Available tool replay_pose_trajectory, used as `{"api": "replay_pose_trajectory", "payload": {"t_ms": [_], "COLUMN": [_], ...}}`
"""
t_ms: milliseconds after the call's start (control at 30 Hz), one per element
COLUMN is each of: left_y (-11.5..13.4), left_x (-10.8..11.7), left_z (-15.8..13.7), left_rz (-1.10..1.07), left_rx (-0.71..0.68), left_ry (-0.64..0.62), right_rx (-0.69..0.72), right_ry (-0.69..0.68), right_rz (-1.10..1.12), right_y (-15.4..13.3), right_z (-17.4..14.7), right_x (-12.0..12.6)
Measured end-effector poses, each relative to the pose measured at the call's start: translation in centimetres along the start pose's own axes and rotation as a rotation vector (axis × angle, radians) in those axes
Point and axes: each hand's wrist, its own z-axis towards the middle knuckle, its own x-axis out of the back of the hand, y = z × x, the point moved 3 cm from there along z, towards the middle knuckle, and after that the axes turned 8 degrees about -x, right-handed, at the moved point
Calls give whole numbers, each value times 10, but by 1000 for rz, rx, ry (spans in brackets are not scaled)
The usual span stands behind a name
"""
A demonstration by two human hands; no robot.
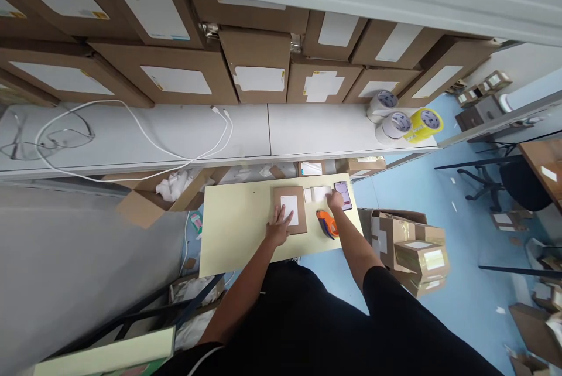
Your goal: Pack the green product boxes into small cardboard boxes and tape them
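Single head cam, wide view, facing forward and steeply down from above the wearer's black shirt at 6 o'clock. Yellow table sits near, just 6 o'clock of center; white shelf is beyond at 12. Coverage runs from grey surface at 8 to blue floor at 3.

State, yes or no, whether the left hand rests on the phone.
No, the left hand rests on the cardboard box, while the phone lies farther right, beside the right hand.
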Motion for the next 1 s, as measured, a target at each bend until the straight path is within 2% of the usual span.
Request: {"api": "replay_pose_trajectory", "payload": {"t_ms": [200, 267, 333, 400, 500, 600, 667, 767, 900, 1000], "left_y": [-1, 3, 15, 36, 79, 114, 127, 135, 136, 133], "left_x": [-1, 8, 23, 41, 71, 89, 96, 100, 96, 97], "left_z": [-11, -5, 6, 21, 46, 70, 81, 89, 91, 94], "left_rz": [30, 7, -60, -168, -309, -330, -327, -397, -495, -538], "left_rx": [31, 46, 34, -57, -341, -482, -501, -492, -499, -480], "left_ry": [-24, 28, 134, 259, 371, 198, 90, 0, -61, -3], "right_rx": [148, 191, 220, 252, 267, 253, 253, 253, 244, 175], "right_ry": [68, 99, 98, 65, -9, -62, -94, -124, -113, -65], "right_rz": [41, 122, 293, 503, 758, 927, 993, 1015, 1020, 1126], "right_y": [6, 12, 21, 33, 51, 68, 79, 93, 101, 109], "right_z": [-29, -42, -56, -70, -91, -108, -117, -127, -139, -141], "right_x": [21, 29, 38, 45, 55, 66, 72, 78, 80, 81]}}
